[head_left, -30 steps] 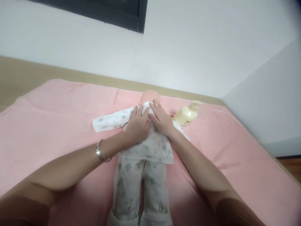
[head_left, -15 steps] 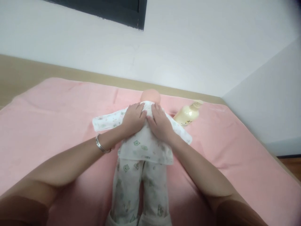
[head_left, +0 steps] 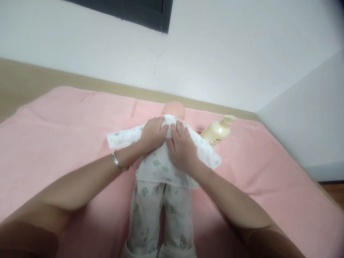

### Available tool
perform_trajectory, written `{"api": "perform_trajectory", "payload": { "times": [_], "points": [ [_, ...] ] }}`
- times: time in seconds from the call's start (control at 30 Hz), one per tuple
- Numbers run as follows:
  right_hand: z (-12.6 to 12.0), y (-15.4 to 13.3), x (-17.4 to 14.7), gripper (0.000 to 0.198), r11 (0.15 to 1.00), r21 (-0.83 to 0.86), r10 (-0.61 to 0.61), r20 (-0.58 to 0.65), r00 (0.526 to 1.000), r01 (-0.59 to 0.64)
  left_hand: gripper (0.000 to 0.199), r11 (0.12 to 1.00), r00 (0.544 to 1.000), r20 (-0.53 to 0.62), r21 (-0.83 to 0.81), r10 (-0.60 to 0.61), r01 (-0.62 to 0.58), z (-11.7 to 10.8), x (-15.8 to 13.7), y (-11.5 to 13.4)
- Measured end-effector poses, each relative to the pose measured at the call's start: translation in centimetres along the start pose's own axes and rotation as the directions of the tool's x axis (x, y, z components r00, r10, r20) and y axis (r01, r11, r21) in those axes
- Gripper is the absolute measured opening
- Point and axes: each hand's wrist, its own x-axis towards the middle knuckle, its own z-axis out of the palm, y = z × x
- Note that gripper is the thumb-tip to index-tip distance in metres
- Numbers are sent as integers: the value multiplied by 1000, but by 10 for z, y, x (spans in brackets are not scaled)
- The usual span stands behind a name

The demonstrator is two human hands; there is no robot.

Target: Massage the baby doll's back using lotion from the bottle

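Lying palm-down on the patterned top [head_left: 159,168], left hand [head_left: 152,136] and right hand [head_left: 184,148] angled inward, each grip uncurled, clasping nothing

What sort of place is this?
Probably an indoor room, perhaps for infant care or training: a clothed doll-like figure lies on a pink sheet, with a pump bottle nearby.

Free room over pink sheet [head_left: 64,125] well left of the doll [head_left: 162,168], pump bottle [head_left: 216,132] obstacle at right.
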Motion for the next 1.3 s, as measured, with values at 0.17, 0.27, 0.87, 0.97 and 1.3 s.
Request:
{"api": "perform_trajectory", "payload": {
  "times": [0.17,0.27,0.87,0.97,1.3],
  "points": [
    [-3,19,18,62,988,90,123,50,991,-127,43,989,997,62,145,-46,37,-1,-17,20],
    [-9,35,32,63,986,106,122,98,988,-132,54,983,991,94,167,-97,81,1,-36,37],
    [-4,25,23,60,989,86,115,74,991,-121,50,993,997,53,108,-47,41,4,-23,19],
    [-8,41,35,61,996,69,55,82,995,-61,60,991,995,90,130,-36,24,10,-44,30],
    [-1,-10,-7,57,997,10,76,-11,997,-76,42,997,1000,18,-75,-19,20,5,-10,2]
  ]
}}
